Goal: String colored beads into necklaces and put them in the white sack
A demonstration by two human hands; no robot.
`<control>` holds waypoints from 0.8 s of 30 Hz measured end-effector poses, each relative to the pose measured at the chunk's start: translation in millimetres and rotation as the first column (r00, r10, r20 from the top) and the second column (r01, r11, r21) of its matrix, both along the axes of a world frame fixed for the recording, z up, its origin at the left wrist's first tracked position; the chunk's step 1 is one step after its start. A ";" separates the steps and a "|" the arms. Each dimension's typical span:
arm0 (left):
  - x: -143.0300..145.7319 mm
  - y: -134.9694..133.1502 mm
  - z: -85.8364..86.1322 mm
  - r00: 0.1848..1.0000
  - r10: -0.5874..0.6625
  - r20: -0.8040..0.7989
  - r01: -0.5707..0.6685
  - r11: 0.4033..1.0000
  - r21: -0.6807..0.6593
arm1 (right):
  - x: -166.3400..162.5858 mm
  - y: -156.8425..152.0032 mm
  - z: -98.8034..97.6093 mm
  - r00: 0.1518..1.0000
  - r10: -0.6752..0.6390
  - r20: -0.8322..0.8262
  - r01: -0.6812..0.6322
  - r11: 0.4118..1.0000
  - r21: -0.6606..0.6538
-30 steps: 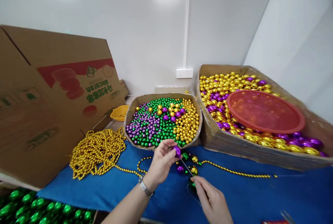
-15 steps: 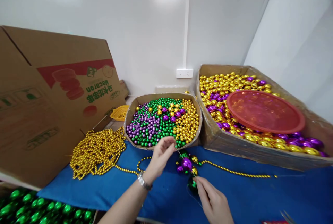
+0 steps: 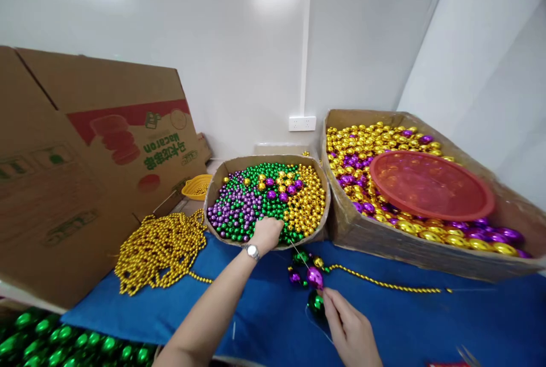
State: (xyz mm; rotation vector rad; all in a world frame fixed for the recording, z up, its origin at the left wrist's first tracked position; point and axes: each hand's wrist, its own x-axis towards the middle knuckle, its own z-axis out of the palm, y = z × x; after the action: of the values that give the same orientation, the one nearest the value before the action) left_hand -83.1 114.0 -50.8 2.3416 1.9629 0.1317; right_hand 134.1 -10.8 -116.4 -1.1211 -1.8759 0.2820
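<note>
My left hand (image 3: 267,233), a silver watch at its wrist, is over the front edge of the box of small beads (image 3: 245,207). Its fingers are curled down at the green beads, and their tips are hidden. My right hand (image 3: 347,318) is closed on a beaded string at a shiny purple ball (image 3: 315,277). A thin straight length of the string (image 3: 299,253) points up from that ball toward the box. Around it on the blue cloth lie a large green ball (image 3: 316,302), smaller purple, gold and green balls, and a gold bead chain (image 3: 384,280) running right.
At the right stands a big carton of gold and purple balls (image 3: 362,133) with a red plastic basin (image 3: 430,185) on top. Gold bead chains (image 3: 162,250) are heaped at left beside a tall cardboard box (image 3: 106,168). Large green balls (image 3: 63,344) fill the lower left corner.
My left hand has let go of the string's upper end and moved forward to the beads in the box. My right hand stays almost in place; the purple ball sits nearer its fingertips.
</note>
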 end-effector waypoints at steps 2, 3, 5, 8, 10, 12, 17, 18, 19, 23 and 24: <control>-2.0 2.0 1.8 1.000 0.003 -0.016 -0.004 1.000 -0.017 | -1.4 -0.6 -0.7 1.000 0.011 -0.004 -0.011 1.000 -0.002; -2.6 2.6 2.2 1.000 0.007 -0.021 -0.008 1.000 -0.022 | -2.3 -0.9 -0.8 1.000 0.017 -0.006 -0.017 1.000 -0.001; -2.7 3.2 1.7 0.999 0.022 -0.022 -0.023 1.000 -0.021 | -4.2 -1.5 -0.5 1.000 0.029 -0.007 -0.029 1.000 -0.002; -1.2 2.1 -1.3 0.999 0.051 -0.001 -0.051 0.999 0.000 | -6.5 -2.8 0.9 0.999 0.035 -0.006 -0.036 0.999 -0.021; -0.4 -0.2 -3.4 0.998 0.062 0.031 -0.063 0.998 0.018 | -6.9 -3.9 1.6 0.999 0.036 -0.010 -0.036 0.999 -0.038; -0.8 -3.9 -4.8 0.995 0.066 0.071 -0.068 0.997 0.038 | -5.9 -4.7 1.4 0.999 0.032 -0.016 -0.032 0.999 -0.040; -8.6 -14.2 -5.2 0.985 0.048 0.164 -0.063 0.994 0.089 | -0.3 -3.0 -2.6 1.000 0.005 -0.010 -0.005 1.000 -0.001; -11.1 -15.5 -5.1 0.984 0.044 0.173 -0.061 0.994 0.091 | 0.5 -2.3 -3.5 1.000 0.002 -0.007 -0.002 1.000 0.004; -13.5 -16.3 -5.1 0.983 0.038 0.180 -0.054 0.995 0.086 | 1.0 -1.5 -4.2 1.000 0.000 -0.002 0.000 1.000 0.004; -19.9 -14.9 -6.2 0.977 -0.026 0.211 0.021 0.999 0.024 | 0.0 0.3 -4.9 1.000 0.004 0.012 -0.004 1.000 0.000; -20.2 -13.5 -6.6 0.973 -0.040 0.225 0.039 0.999 0.009 | -0.6 0.3 -4.5 1.000 0.004 0.014 -0.004 1.000 -0.004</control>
State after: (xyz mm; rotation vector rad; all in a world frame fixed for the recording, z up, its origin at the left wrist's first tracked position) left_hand -103.3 100.6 -57.5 2.2526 1.8094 0.3814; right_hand 133.5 -10.5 -120.9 -1.1246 -1.8913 0.2812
